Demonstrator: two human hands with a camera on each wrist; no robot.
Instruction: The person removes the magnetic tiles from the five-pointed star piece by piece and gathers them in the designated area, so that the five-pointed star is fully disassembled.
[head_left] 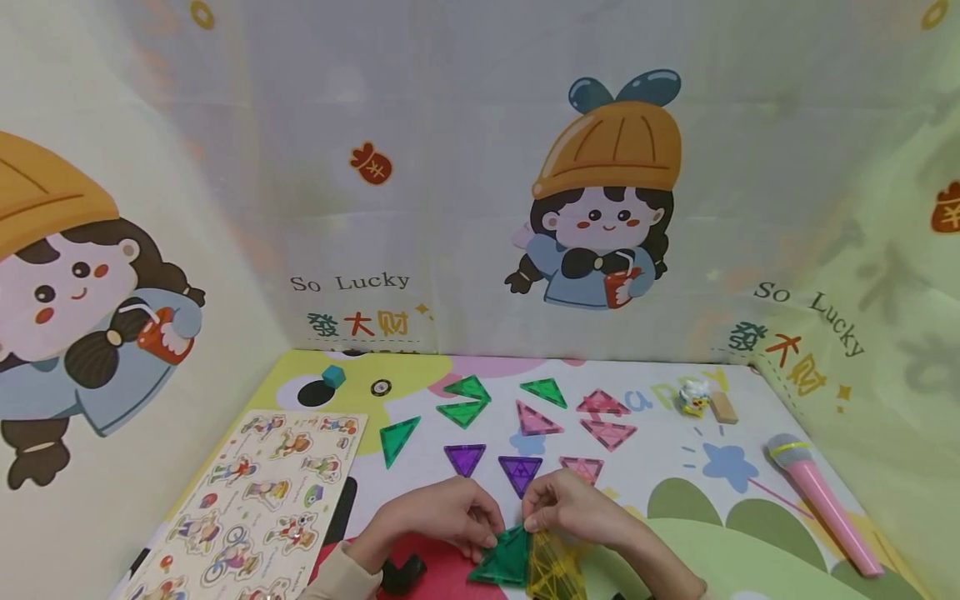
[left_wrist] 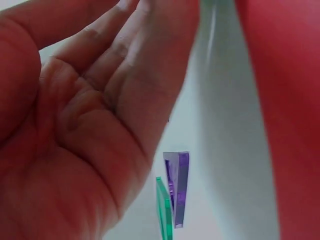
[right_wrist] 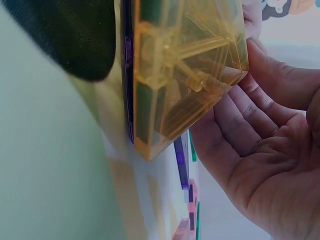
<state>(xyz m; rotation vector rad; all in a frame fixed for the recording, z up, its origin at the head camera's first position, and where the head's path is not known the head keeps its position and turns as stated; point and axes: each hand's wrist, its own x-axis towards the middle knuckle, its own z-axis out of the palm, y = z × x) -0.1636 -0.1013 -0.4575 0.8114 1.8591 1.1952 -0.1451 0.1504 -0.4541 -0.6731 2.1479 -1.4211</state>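
Translucent magnetic tiles lean together near the front edge: a green triangular tile (head_left: 504, 557) on the left, a yellow tile (head_left: 553, 568) on the right. My left hand (head_left: 442, 517) pinches the green tile along its upper left edge. My right hand (head_left: 573, 508) bends thumb and fingers around the top corner where both tiles meet. The right wrist view shows the yellow tile (right_wrist: 190, 65) close up, with my right hand (right_wrist: 270, 130) at its edge and a purple strip (right_wrist: 129, 75) beside it. In the left wrist view, my left hand (left_wrist: 95, 120) hides its fingertips' contact.
Beyond the hands lie purple triangles (head_left: 465, 458), green triangles (head_left: 399, 440) and pink triangles (head_left: 609, 433). A picture puzzle board (head_left: 255, 500) lies left. At right are a toy microphone (head_left: 825, 504), a small figurine (head_left: 694, 397) and a wooden block (head_left: 723, 408). A teal cube (head_left: 333, 377) sits far left.
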